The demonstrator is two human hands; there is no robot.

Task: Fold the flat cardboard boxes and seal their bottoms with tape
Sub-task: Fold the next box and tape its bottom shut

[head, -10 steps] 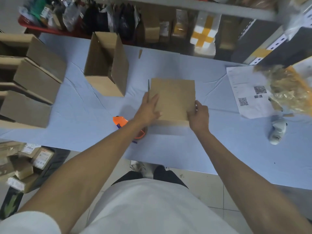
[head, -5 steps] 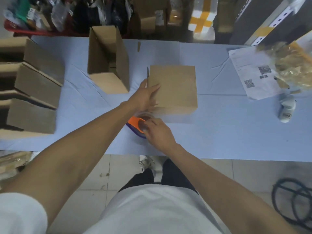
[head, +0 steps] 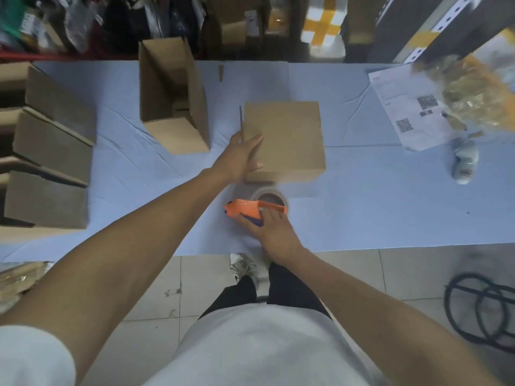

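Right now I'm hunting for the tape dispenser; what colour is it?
Orange, with a purple part under the right hand; the tape dispenser shows in the head view.

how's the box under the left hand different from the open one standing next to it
The box under the left hand has its flaps folded shut, showing a flat closed face; the open box shows its hollow inside.
The closed box is being held down and sits nearer the tape dispenser, which the right hand holds; the open box stands untouched, farther back and to the left.
Both are plain brown cardboard on the blue table.

Printed sheet [head: 404,107] beside crinkled bag [head: 473,98].
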